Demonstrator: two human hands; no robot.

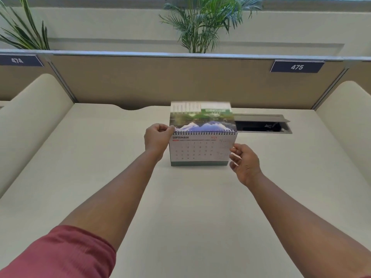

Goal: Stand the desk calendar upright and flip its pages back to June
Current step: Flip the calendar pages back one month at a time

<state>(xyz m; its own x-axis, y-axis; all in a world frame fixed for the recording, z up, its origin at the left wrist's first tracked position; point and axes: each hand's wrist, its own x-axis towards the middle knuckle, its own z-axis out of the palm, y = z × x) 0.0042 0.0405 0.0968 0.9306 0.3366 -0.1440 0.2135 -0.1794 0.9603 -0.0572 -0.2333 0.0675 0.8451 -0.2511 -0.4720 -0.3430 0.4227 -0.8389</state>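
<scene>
Upright on desk (180,207), showing September; June not reached.
Left hand (157,138) pinching spiral corner of desk calendar (200,151), right hand (244,163) spread wide, empty: blurred raised page (200,115) liable to flop back, stand liable to tip far.

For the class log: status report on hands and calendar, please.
Left hand pinching a lifted page by the spiral. Right hand open beside the desk calendar. Calendar upright, showing September, not June. Nothing in the way.

The desk calendar (201,149) is matt white paper on a black wire spiral, with a grey card base; its raised page (201,119) carries a glossy-looking photo print. The desk (180,197) is smooth, matt cream laminate. The far partition (160,81) looks like beige cloth under a metal rail (180,55). The near left sleeve (60,255) is red knit fabric.
</scene>
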